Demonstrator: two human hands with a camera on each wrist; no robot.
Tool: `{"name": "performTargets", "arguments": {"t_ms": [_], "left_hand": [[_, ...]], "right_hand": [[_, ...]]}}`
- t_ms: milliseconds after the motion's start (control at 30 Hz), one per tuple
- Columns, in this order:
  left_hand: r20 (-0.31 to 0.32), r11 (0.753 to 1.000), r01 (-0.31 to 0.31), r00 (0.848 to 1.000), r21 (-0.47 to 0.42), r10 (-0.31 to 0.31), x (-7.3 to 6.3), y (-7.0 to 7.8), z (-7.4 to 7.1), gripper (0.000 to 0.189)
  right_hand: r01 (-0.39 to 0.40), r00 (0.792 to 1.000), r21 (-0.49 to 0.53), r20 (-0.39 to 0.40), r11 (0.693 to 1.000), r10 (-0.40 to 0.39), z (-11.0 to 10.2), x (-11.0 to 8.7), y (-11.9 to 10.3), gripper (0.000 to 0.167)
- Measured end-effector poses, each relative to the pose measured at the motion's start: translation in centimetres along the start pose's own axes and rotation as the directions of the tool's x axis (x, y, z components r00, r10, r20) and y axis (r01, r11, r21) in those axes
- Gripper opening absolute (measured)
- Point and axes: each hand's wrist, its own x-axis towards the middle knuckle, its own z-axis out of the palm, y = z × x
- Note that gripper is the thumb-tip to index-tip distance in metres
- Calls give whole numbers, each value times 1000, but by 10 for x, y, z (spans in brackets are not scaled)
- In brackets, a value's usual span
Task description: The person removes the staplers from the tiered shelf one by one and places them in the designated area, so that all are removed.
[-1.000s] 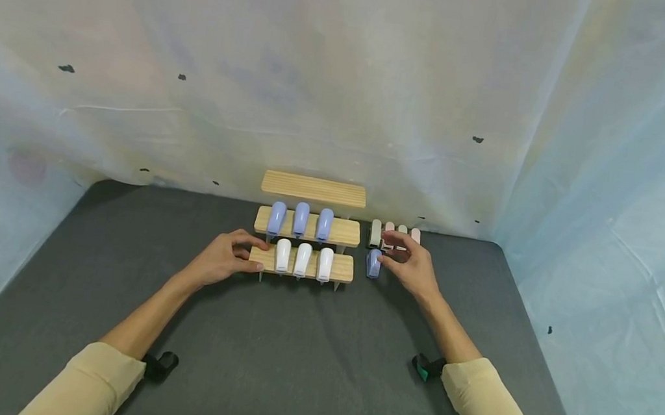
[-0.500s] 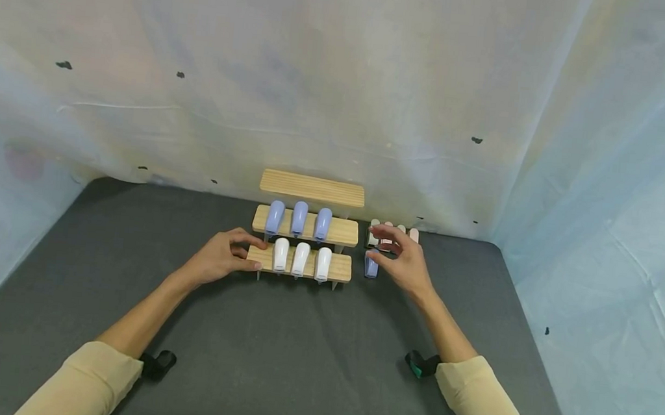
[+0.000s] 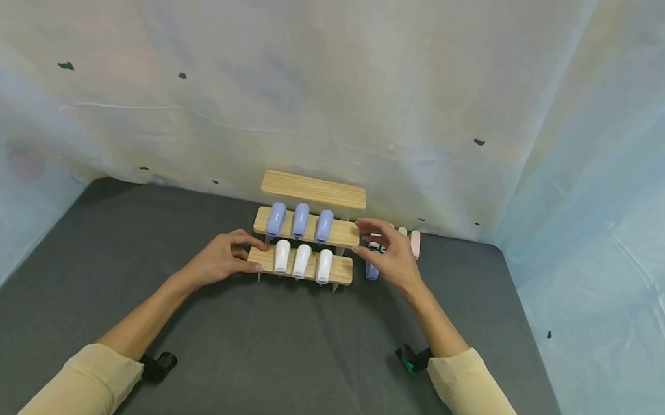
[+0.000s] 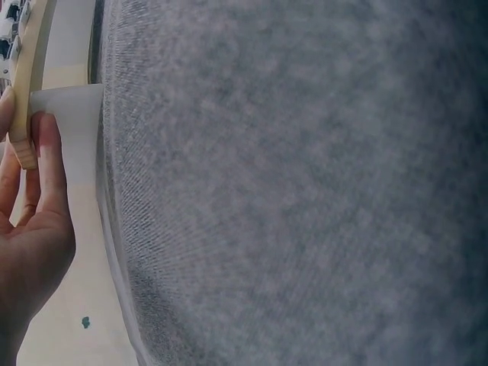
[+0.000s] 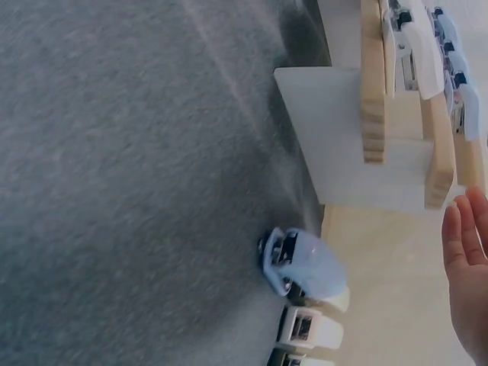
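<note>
A three-tier wooden display rack [image 3: 313, 189] stands at the back. Three white staplers [image 3: 324, 265] sit on its lowest shelf [image 3: 342, 270], and three blue staplers [image 3: 301, 219] on the middle shelf [image 3: 343, 233]. My left hand [image 3: 219, 258] holds the lowest shelf's left end; in the left wrist view its fingers lie on both sides of the board. My right hand [image 3: 393, 258] is at the middle shelf's right end, thumb and fingers apart. Its fingers look straight in the right wrist view. Below it, another blue stapler [image 5: 314, 263] stands on the table, partly hidden in the head view.
Several pale staplers [image 3: 415, 243] stand in a row behind my right hand, partly covered by it. A dark grey cloth covers the table [image 3: 273, 359]. Pale sheeting [image 3: 341, 91] hangs directly behind the rack and along the sides.
My right hand has moved left from the loose blue stapler to the right end of the middle shelf. That stapler stays on the table. The left hand keeps its place on the rack.
</note>
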Motion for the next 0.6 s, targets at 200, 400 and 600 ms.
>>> {"name": "performTargets", "arguments": {"t_ms": [200,400,600], "left_hand": [[1,1000,-4,1000,8,4,-5,15,2,41],[2,1000,14,1000,11,-14,-12,36,2,41],[-2,1000,14,1000,10,-14,-12,37,1,40]], "right_hand": [[8,1000,-21,18,1000,-7,5,9,-9,50],[1,999,11,51,1000,-2,14,17,20,56],[-9,997,25,81,1000,7,21,24,24,58]]}}
